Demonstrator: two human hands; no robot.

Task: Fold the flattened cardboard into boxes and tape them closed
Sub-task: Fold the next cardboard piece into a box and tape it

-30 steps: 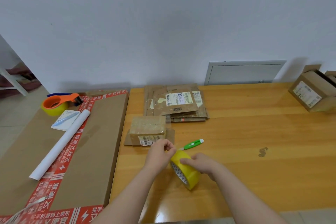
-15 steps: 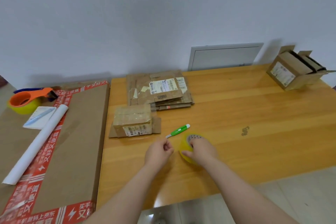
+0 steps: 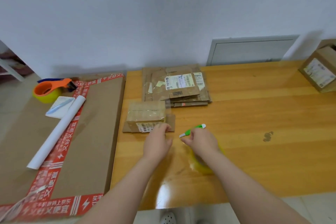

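- Holds left hand (image 3: 157, 142) at near edge of small folded box (image 3: 147, 116), fingers curled together; cannot tell whether pinching anything.
- Grips yellow tape roll (image 3: 199, 166) on wooden table (image 3: 254, 132) with right hand (image 3: 202, 142), fingers curled over it.
- Has green cutter (image 3: 193, 130) just beyond right hand, stack of flattened cardboard (image 3: 174, 87) behind box.
- Sees orange tape dispenser (image 3: 51, 88) and white paper roll (image 3: 58, 132) on large flat carton (image 3: 94, 132), left.

White paper roll (image 3: 56, 133) lies on large red-taped carton (image 3: 94, 132) — notepad (image 3: 59, 109) just beside it; grey wall panel (image 3: 251, 51) behind wooden table (image 3: 263, 165).
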